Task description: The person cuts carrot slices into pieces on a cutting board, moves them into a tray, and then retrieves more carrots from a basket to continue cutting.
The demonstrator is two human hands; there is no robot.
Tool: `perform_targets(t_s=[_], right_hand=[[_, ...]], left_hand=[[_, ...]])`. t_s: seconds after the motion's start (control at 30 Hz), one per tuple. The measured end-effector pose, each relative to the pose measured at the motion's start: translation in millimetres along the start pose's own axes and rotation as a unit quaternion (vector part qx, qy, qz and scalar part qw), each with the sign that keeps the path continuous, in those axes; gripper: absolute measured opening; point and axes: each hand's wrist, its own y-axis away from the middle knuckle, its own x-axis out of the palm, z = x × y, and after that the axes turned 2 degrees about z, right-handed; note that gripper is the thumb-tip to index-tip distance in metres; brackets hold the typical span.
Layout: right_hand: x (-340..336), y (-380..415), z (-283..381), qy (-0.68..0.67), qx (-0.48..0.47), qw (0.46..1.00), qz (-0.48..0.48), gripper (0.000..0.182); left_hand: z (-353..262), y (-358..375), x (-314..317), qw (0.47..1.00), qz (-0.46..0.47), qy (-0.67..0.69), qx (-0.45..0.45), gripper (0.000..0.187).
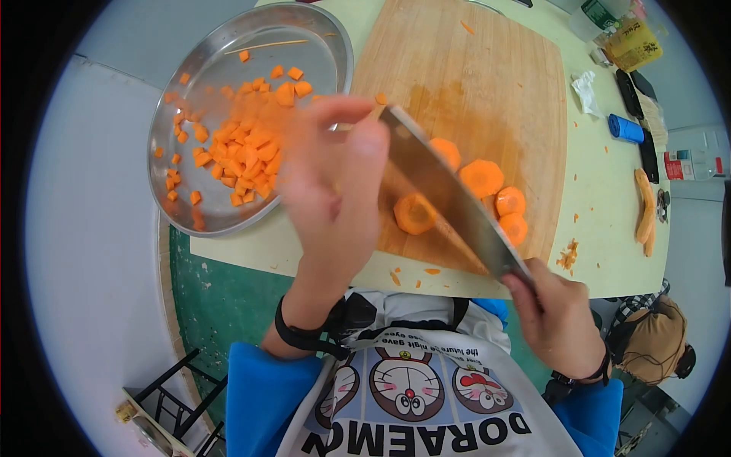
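Note:
My right hand (556,316) is closed round the handle of a wide knife (457,194), its blade slanting up and left above a wooden cutting board (525,84). Beneath and beside the blade lie several round carrot slices (481,178). My left hand (335,167) is over the board's left edge, close to a round metal tray (171,206). Its fingers are smeared by motion, so what they hold cannot be made out. Small carrot cubes (247,152) are heaped in the tray, with a thin orange-tan strip near its far side.
On the table's right side are a blue roll (626,129), crumpled tissue (586,93), a peeled carrot piece (646,213), black items and a clear bottle (689,164). A yellow package (633,44) stands at the far right. Carrot scraps (568,255) dot the near edge.

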Motion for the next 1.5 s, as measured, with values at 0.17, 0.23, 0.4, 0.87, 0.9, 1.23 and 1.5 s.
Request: perform_targets(t_s=[0.17, 0.23, 0.4, 0.87, 0.9, 1.23, 1.5], right_hand=[[-11.0, 6.2, -1.5, -0.03, 0.077, 0.991, -0.102, 0.01], [-13.5, 7.3, -4.0, -0.04, 0.117, 0.984, -0.128, 0.011], [-11.8, 12.7, -6.4, -0.062, 0.107, 0.98, -0.156, 0.011], [-10.3, 18.4, -9.9, -0.059, 0.077, 0.985, -0.141, 0.008], [-10.3, 18.3, -9.4, -0.06, 0.077, 0.985, -0.141, 0.008], [-9.7, 17.4, -7.7, -0.062, 0.076, 0.986, -0.137, 0.008], [-7.6, 16.9, -9.1, -0.058, 0.062, 0.988, -0.126, 0.008]], left_hand=[[-16.2, 16.7, -12.0, 0.924, 0.255, -0.283, 0.028, 0.029], [-7.1, 29.1, -7.7, 0.905, 0.27, -0.327, 0.04, 0.034], [1.2, 37.5, -11.8, 0.941, 0.232, -0.239, -0.065, 0.036], [-3.3, 30.1, -22.0, 0.839, 0.093, 0.304, -0.443, 0.042], [-4.1, 29.8, -22.6, 0.839, 0.093, 0.303, -0.442, 0.042], [0.2, 27.7, -28.4, 0.831, 0.132, 0.28, -0.462, 0.035], [-3.4, 44.9, -9.8, 0.966, 0.144, -0.131, -0.169, 0.027]])
